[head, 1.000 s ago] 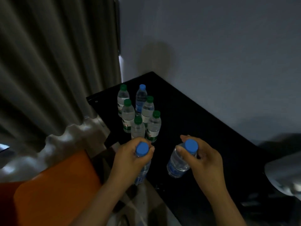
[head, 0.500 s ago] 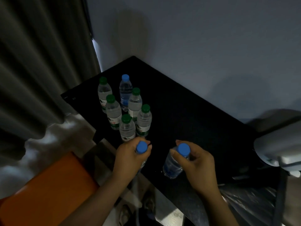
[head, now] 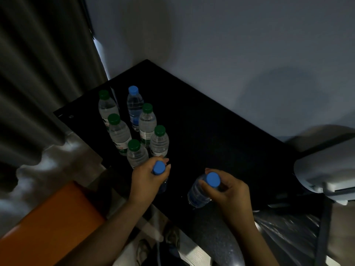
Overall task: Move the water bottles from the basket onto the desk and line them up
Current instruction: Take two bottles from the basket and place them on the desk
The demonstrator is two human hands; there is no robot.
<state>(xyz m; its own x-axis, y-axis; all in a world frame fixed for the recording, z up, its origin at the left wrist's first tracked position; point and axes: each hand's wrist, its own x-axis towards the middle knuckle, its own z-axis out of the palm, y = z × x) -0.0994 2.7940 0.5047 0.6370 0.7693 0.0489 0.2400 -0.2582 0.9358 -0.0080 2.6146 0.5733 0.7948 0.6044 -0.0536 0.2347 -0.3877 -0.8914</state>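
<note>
1. A dark pleated curtain (head: pixel 38 73) hangs at the far left, with an orange surface (head: pixel 48 223) below it.
2. On the black desk (head: pixel 221 146) six clear plastic bottles stand upright in a tight cluster near its left end: five with green caps, such as the green-capped bottle (head: pixel 119 131) on the left, and one blue-capped bottle (head: pixel 134 106) at the back. Some carry white labels.
3. The left hand (head: pixel 146 181) is curled around the neck of a bottle with a blue cap (head: pixel 159 167), fingers pinched just under the cap. This bottle sits right beside the nearest green-capped one; whether its base touches the desk cannot be told.
4. The right hand (head: pixel 228 191) grips the neck of a second bottle (head: pixel 199 192), clear with a blue cap and blue label, tilted over the desk's front edge, apart from the cluster.
5. A pale object (head: pixel 326 169) lies at the far right.
</note>
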